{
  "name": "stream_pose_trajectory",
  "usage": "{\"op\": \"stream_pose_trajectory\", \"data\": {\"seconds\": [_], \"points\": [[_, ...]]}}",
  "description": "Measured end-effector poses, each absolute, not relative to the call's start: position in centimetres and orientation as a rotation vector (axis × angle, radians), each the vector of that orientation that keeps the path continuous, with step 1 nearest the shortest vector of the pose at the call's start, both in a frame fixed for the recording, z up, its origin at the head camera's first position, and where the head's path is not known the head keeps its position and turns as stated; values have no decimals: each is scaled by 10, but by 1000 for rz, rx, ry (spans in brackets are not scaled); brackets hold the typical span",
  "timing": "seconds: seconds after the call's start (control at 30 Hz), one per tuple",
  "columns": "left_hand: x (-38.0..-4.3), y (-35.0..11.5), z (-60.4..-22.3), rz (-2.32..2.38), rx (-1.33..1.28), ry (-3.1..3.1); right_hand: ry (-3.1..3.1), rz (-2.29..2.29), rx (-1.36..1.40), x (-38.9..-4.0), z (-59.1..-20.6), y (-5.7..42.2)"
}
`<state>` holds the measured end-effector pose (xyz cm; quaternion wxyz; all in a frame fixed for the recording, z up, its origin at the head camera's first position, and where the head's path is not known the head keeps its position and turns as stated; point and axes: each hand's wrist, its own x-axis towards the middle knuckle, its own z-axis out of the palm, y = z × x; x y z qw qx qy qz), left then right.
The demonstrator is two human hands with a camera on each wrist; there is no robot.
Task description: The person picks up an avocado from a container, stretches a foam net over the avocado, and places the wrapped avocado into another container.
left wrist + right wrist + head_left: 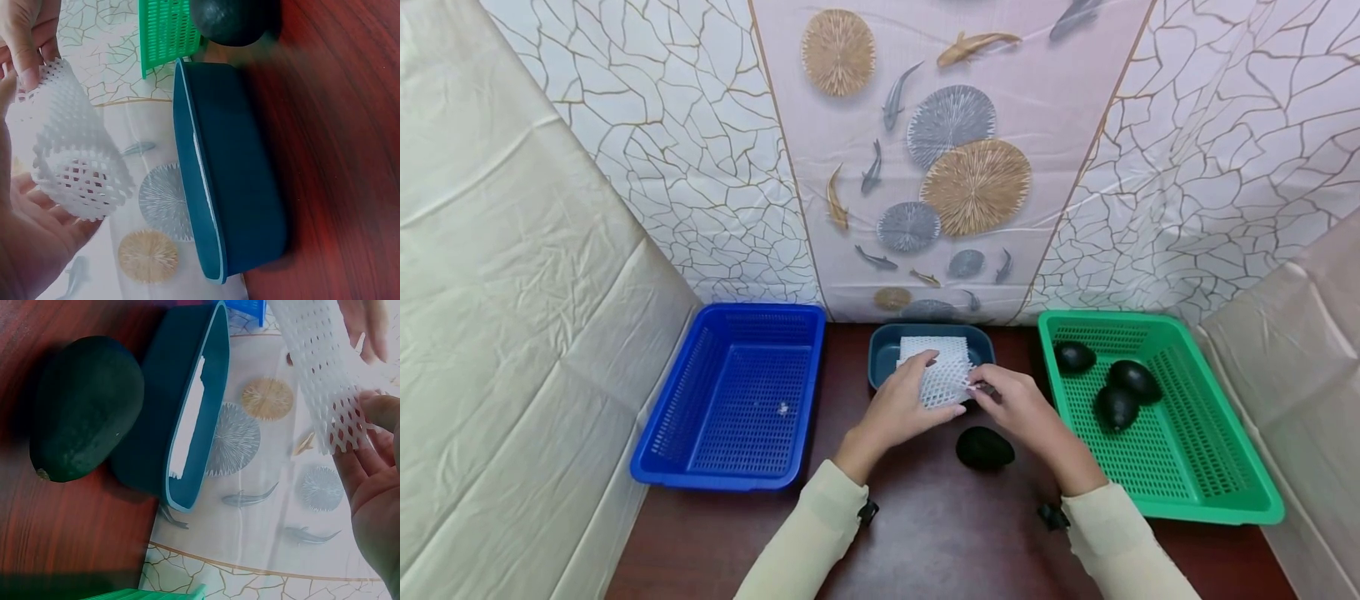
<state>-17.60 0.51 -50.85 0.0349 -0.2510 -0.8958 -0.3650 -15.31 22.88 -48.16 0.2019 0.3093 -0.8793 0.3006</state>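
Note:
A white foam net sleeve (946, 375) is held up between both hands over the teal tray (883, 337). My left hand (898, 404) grips its near left side, fingers and thumb around it; in the left wrist view the sleeve (81, 150) shows an open round end. At the other edge, my right hand (1018, 404) pinches the mesh between thumb and fingers, seen closely in the right wrist view. A dark green avocado (985, 448) lies on the table just below the hands, in front of the tray. More white foam net (189, 422) sits inside the tray.
To the left stands a blue basket (722, 482) with a small white bit (783, 408) in it. The green basket (1210, 508) on the right holds three dark avocados (1116, 408). A patterned cloth wall (910, 283) rises behind the dark red table (910, 533).

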Motion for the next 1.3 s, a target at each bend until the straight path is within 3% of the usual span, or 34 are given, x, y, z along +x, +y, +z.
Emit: {"op": "stream_pose_trajectory", "data": {"seconds": [0.7, 1.3], "points": [[-176, 12, -522, -1058, -722, -2806, -2425, 897, 752, -144, -487, 231], [-179, -4, -525, -827, -763, -2672, -2428, 1061, 522, -130, -551, 247]]}}
